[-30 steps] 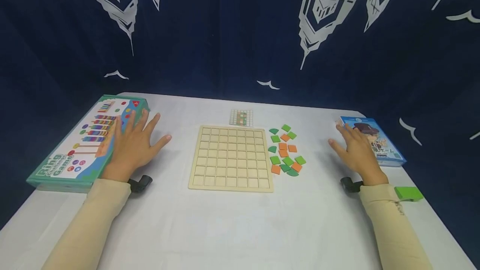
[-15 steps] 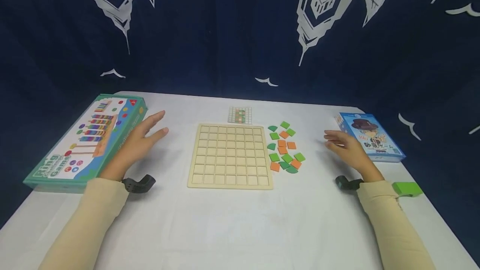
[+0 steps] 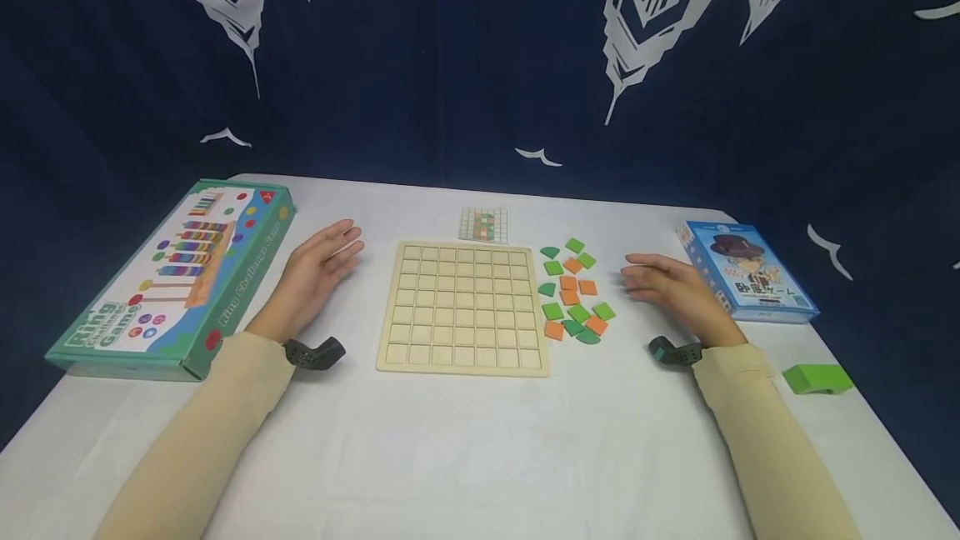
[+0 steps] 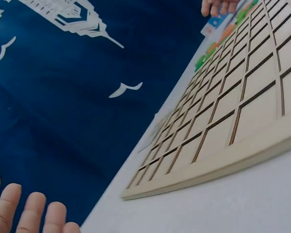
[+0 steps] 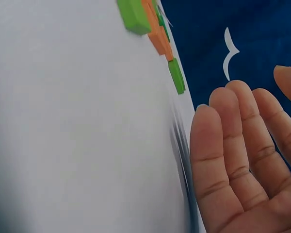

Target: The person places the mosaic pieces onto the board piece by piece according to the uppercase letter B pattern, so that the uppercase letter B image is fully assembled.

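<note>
In the head view a wooden grid board [image 3: 462, 309] lies flat in the middle of the white table, its cells bare. Loose green and orange tiles [image 3: 568, 296] are scattered along its right side, some square, some dark green with a curved edge. My left hand [image 3: 315, 277] is between the board and a large game box, fingers relaxed and holding nothing. On the other side my right hand [image 3: 678, 294] hovers or rests between the tiles and a blue box, also holding nothing. The wrist views show loosely extended fingers on both hands. Behind the board lies a small printed pattern card [image 3: 483, 225].
The large green game box [image 3: 180, 273] occupies the table's left side. At the right are the blue box [image 3: 750, 271] and a bright green block [image 3: 817, 379] near the table edge. A dark blue curtain [image 3: 390, 82] hangs behind the table.
Both hands have moved inward: the left off the green box toward the board, the right off the blue box toward the tiles. Both have turned onto their sides. Board and tiles look the same.
</note>
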Demonstrator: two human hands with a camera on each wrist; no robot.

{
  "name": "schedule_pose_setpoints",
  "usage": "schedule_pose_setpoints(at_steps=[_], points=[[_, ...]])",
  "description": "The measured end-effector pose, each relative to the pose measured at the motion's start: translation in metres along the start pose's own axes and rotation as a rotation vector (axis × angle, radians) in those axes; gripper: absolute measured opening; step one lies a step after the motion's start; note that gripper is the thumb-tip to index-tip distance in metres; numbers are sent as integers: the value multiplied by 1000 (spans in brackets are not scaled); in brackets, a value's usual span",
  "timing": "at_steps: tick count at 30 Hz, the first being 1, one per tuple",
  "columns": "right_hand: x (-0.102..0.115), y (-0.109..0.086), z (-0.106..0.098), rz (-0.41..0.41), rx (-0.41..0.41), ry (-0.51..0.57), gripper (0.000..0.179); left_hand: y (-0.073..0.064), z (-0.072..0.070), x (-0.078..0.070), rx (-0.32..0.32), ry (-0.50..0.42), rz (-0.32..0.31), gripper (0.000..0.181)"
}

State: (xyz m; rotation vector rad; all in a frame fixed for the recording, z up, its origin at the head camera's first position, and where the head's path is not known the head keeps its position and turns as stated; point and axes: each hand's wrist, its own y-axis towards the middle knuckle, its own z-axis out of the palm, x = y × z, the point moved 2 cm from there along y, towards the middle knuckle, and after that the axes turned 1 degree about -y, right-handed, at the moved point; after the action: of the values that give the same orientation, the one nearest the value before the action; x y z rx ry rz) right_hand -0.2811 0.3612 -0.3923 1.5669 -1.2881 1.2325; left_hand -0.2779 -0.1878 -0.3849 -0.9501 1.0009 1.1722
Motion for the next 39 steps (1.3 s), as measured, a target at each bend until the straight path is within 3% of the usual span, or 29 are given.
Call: schedule_pose_setpoints(at_steps=[6,10,13,17,23,30,39], points=[[2,18,14,5,36,214,34,18,6,16,-29,-35,6,60],[0,28,23,8,42,226,33,24,8,21,-47,32,20,56],[-2,32,27,22,30,177,43,25,7,23,-61,171,70,55],[-3,33,29,51,15,50,54,26,5,25,-70,446,152,51],[-5,30,29,88,11,-210,51,25,7,33,-24,777,200,46],[-6,30,32,115,38,-325,45,24,8,38,41,955,175,59],[-4,28,35,61,56,-412,40,22,10,44,129,1155,171,75]])
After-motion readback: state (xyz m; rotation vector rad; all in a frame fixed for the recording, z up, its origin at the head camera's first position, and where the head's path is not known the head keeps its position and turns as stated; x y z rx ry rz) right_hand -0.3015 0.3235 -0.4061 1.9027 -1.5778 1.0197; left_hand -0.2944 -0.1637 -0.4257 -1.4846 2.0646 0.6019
